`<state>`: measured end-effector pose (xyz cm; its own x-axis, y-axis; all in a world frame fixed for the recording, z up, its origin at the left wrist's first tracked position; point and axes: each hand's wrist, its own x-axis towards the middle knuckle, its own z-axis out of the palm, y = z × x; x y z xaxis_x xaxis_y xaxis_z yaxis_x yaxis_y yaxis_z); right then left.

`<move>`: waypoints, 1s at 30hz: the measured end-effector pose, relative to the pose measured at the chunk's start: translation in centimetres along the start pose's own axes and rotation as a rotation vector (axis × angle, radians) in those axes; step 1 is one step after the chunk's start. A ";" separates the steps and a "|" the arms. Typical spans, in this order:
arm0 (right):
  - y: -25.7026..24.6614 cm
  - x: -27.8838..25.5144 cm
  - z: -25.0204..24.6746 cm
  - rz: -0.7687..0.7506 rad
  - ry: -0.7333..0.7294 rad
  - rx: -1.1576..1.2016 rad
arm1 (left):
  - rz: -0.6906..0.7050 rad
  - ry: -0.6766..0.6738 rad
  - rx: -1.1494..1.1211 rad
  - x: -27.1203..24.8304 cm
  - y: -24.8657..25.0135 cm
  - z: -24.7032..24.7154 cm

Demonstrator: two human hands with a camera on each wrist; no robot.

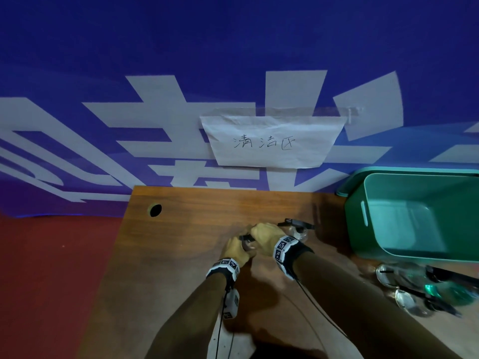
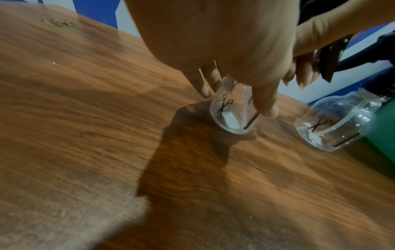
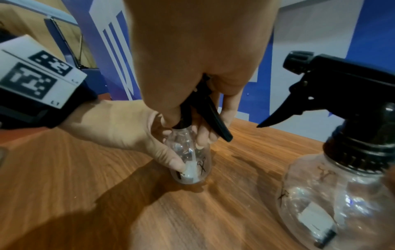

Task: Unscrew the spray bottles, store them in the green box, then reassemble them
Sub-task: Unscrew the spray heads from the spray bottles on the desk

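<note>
A small clear spray bottle (image 3: 192, 162) with a scissors print stands upright on the wooden table (image 1: 181, 242). My left hand (image 1: 234, 251) grips its clear body (image 2: 230, 115), thumb low on the side. From above, my right hand (image 1: 265, 235) holds the black trigger head (image 3: 200, 110) at the neck. Whether the head is loose from the thread is hidden by my fingers. A second clear bottle (image 3: 331, 194) with its black head (image 3: 342, 84) screwed on stands just to the right. The green box (image 1: 414, 216) stands open at the table's right.
Several more clear bottles with black heads (image 1: 414, 288) lie on the table in front of the green box. A cable hole (image 1: 155, 210) is at the table's far left. A blue banner with a paper note (image 1: 272, 141) hangs behind the table.
</note>
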<state>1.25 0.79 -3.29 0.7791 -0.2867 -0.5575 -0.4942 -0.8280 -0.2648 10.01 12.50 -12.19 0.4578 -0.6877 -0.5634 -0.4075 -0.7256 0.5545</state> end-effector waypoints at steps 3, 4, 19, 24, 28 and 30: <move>-0.3 0.7 -0.1 -0.028 0.018 -0.036 | 0.006 0.011 0.004 0.3 -0.3 -0.3; -0.3 0.9 -0.1 -0.028 0.025 -0.044 | 0.016 0.016 0.003 0.2 -0.1 -0.5; -0.8 1.4 1.0 0.043 0.070 0.030 | 0.082 -0.007 0.055 0.6 -0.4 -0.9; -0.6 1.5 0.9 0.052 0.079 0.079 | 0.067 -0.001 0.040 0.6 -0.6 -0.8; -0.9 1.4 1.2 0.058 0.086 0.057 | 0.021 -0.005 0.055 0.8 -0.7 -0.6; -0.9 1.5 1.1 0.063 0.070 0.060 | 0.012 0.006 0.064 0.7 -0.5 -0.8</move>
<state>2.44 1.66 -4.74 0.7696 -0.3721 -0.5189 -0.5637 -0.7777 -0.2783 11.13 12.37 -12.39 0.4569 -0.6965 -0.5533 -0.4625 -0.7174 0.5210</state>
